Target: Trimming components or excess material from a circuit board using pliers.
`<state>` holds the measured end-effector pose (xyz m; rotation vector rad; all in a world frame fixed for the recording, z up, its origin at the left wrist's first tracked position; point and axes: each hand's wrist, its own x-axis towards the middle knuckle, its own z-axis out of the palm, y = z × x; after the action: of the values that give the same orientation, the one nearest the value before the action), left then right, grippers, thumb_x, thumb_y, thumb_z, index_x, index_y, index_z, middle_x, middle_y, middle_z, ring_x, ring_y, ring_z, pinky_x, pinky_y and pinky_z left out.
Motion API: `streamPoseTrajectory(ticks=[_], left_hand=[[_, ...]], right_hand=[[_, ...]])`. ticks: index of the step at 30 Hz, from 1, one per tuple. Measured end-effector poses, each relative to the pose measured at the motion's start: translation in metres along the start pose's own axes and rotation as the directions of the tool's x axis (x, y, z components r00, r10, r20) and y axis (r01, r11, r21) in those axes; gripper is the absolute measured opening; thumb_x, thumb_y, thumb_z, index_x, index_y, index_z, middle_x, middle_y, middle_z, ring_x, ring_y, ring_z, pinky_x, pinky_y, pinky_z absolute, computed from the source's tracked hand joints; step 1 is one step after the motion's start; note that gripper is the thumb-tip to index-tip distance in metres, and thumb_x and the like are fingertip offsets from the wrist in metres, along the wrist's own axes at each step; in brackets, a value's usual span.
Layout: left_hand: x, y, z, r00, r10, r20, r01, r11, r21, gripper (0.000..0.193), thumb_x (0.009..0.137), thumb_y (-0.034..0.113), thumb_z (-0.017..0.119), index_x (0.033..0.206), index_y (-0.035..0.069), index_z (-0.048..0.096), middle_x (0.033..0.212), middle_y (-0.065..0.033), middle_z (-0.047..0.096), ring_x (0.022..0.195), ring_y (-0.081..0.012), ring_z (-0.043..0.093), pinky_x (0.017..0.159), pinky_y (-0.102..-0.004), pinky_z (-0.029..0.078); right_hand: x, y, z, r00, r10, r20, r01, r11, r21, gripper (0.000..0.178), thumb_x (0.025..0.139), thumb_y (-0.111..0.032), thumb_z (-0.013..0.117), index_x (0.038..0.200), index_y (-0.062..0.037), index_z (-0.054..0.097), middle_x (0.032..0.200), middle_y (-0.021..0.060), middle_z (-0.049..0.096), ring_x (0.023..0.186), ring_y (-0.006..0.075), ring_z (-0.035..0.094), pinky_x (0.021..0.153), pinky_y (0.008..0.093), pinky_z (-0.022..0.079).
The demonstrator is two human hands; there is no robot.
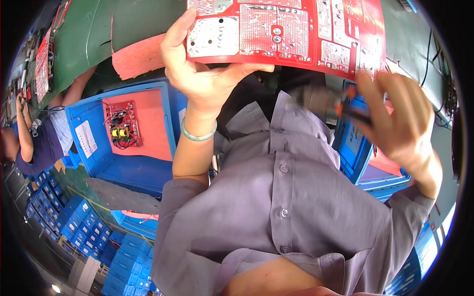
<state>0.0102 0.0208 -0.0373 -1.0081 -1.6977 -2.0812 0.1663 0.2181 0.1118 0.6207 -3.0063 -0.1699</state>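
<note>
Green bench surfaces (76,47) are flanking the red circuit board (294,42), whose near-left corner the left hand (202,81) is gripping; the right hand (402,113) is clutching a blurred tool (318,100) near its lower edge.

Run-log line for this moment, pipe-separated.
left hand: holding red circuit board by edge | right hand: holding blurred tool, type unclear | blue bin: another red board inside

Electronics workshop, stacked blue bins (128,261), red circuit boards (314,37), green workbench (89,32)
</note>
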Motion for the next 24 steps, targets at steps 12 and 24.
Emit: streamPoseTrajectory(ticks=[12, 24], left_hand=[[0.0, 0.0, 0.003, 1.0, 0.015, 0.007, -0.015, 0.999, -0.046, 0.094, 0.051, 0.027, 0.089, 0.123, -0.004, 0.036, 0.111, -0.0135, 0.054, 0.102, -0.0199, 0.056, 0.09, -0.0329, 0.048], [-0.003, -0.002, 0.002, 1.0, -0.028, -0.012, 0.028, 1.0, -0.006, 0.097, 0.051, 0.031, 0.089, 0.124, -0.005, 0.035, 0.112, -0.0151, 0.055, 0.102, -0.021, 0.057, 0.089, -0.0336, 0.048]], right_hand=[[0.019, 0.005, -0.005, 0.98, 0.2, 0.02, -0.2, 0.98, 0.02, 0.067, 0.058, -0.019, 0.078, 0.119, -0.0036, 0.052, 0.099, 0.0119, 0.052, 0.085, 0.028, 0.053, 0.071, 0.0375, 0.045], [0.031, -0.005, -0.003, 0.991, 0.134, -0.027, -0.131, 0.989, 0.072, 0.052, 0.058, -0.015, 0.078, 0.104, 0.0001, 0.058, 0.083, 0.0092, 0.052, 0.068, 0.0248, 0.053, 0.06, 0.0342, 0.045]])
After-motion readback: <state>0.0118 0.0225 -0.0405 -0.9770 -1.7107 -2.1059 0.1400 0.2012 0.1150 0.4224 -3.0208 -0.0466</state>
